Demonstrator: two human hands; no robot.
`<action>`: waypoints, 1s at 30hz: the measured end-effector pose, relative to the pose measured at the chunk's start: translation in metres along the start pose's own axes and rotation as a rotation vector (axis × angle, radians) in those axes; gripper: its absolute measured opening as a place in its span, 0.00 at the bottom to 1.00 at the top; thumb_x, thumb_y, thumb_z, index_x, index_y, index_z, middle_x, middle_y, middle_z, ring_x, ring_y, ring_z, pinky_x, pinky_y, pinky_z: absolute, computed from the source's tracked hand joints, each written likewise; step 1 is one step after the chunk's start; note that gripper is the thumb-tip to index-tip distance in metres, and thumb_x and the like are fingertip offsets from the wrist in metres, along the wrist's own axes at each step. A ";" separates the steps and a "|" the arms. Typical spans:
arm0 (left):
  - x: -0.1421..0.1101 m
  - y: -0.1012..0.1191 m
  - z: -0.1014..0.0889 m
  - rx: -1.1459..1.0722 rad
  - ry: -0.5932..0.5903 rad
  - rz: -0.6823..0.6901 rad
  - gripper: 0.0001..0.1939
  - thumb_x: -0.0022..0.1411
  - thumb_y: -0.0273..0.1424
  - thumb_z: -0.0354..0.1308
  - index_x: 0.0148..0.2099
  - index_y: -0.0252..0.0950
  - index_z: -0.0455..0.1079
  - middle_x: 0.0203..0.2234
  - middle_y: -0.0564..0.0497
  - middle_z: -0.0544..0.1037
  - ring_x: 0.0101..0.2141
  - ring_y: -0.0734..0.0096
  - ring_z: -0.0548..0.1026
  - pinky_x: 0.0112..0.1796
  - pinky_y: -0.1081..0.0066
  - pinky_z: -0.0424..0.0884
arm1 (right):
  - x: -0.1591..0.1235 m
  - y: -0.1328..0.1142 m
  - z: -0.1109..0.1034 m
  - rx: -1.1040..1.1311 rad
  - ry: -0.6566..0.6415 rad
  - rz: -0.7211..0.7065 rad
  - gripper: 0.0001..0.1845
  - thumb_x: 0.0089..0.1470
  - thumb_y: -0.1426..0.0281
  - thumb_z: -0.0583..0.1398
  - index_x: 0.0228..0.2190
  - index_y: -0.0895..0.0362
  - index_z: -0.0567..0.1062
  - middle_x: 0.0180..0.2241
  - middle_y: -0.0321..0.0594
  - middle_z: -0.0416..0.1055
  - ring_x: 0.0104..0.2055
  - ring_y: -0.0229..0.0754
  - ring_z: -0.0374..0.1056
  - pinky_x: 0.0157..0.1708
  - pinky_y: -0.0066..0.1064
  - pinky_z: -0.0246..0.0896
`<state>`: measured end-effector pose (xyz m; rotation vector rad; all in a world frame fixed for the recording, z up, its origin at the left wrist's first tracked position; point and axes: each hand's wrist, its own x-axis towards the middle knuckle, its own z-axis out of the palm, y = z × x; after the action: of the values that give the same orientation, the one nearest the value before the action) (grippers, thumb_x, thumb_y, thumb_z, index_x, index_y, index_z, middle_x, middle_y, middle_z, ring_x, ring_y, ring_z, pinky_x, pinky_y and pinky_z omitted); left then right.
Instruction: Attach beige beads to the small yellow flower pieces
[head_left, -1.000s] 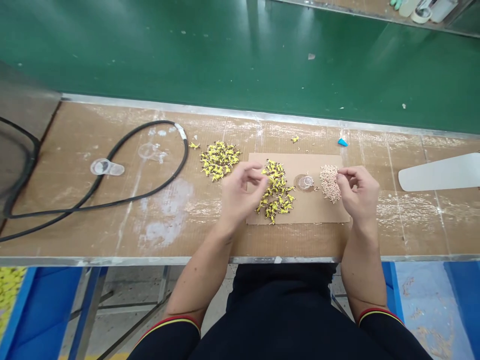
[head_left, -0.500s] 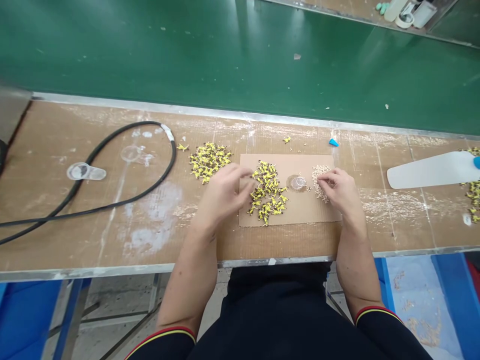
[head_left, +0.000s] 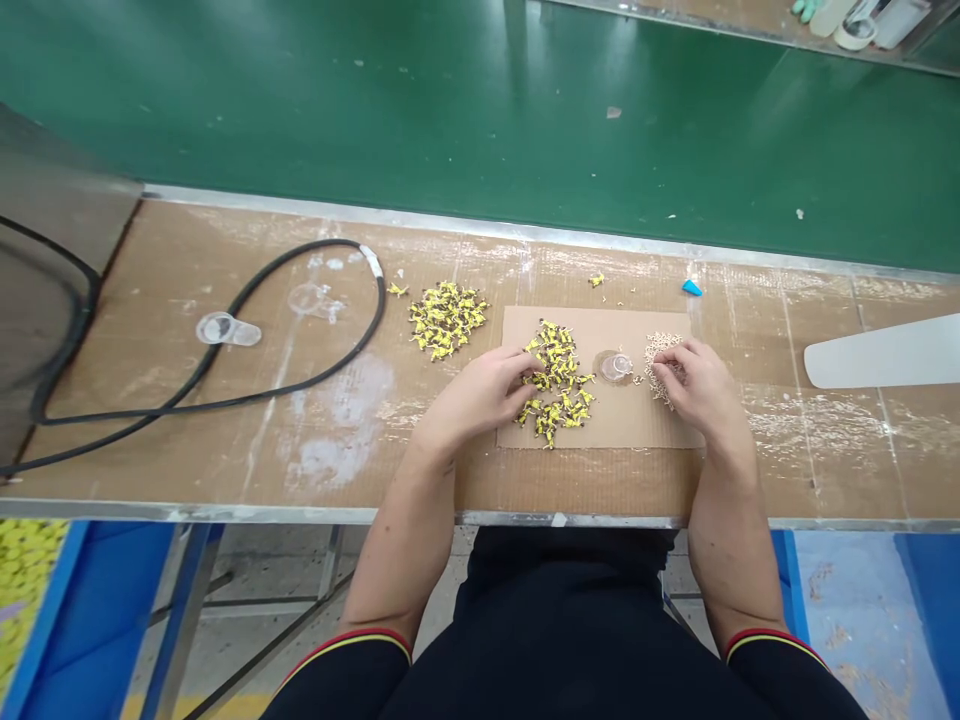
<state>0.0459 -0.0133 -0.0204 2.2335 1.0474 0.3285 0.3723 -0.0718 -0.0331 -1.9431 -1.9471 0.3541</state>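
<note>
My left hand (head_left: pixel 486 392) is at the left edge of a pile of small yellow figures with dark ends (head_left: pixel 559 362), its thumb and fingers apart and the fingertips among the nearest figures. My right hand (head_left: pixel 703 388) bends over a heap of tiny beige pieces (head_left: pixel 660 345). Its thumb and fingertips are drawn together there, and whatever lies between them is too small to make out. Between the two piles stands a small clear round cup (head_left: pixel 616 367). Both piles and the cup rest on a flat cardboard sheet (head_left: pixel 630 428).
Another pile of yellow figures (head_left: pixel 448 318) lies left of the sheet. A black cable (head_left: pixel 292 385) loops across the left side, with a clear plastic scoop-like piece (head_left: pixel 229 329) by it. A blue cap (head_left: pixel 691 287) sits behind; a white bottle (head_left: pixel 885 352) lies right.
My left hand has moved right, its fingers now reaching the yellow figures. My right hand stays at the beige heap. The camera view has swung slightly left.
</note>
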 end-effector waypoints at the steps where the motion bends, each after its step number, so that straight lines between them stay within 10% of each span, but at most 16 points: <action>1: -0.001 0.000 -0.001 0.003 0.006 -0.007 0.11 0.65 0.26 0.54 0.47 0.37 0.75 0.39 0.46 0.81 0.42 0.60 0.79 0.45 0.62 0.74 | 0.000 0.000 -0.001 0.006 0.002 -0.001 0.08 0.62 0.65 0.60 0.36 0.51 0.80 0.39 0.45 0.77 0.44 0.53 0.71 0.41 0.44 0.65; 30: -0.001 -0.005 0.001 -0.001 0.019 -0.064 0.05 0.68 0.29 0.56 0.42 0.37 0.73 0.40 0.47 0.77 0.41 0.61 0.77 0.46 0.63 0.73 | 0.002 0.008 -0.011 0.124 0.073 0.008 0.09 0.61 0.65 0.58 0.30 0.53 0.74 0.33 0.42 0.76 0.34 0.46 0.70 0.38 0.39 0.66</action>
<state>0.0429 -0.0119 -0.0245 2.1947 1.1253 0.3236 0.3848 -0.0707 -0.0263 -1.8597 -1.8277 0.3913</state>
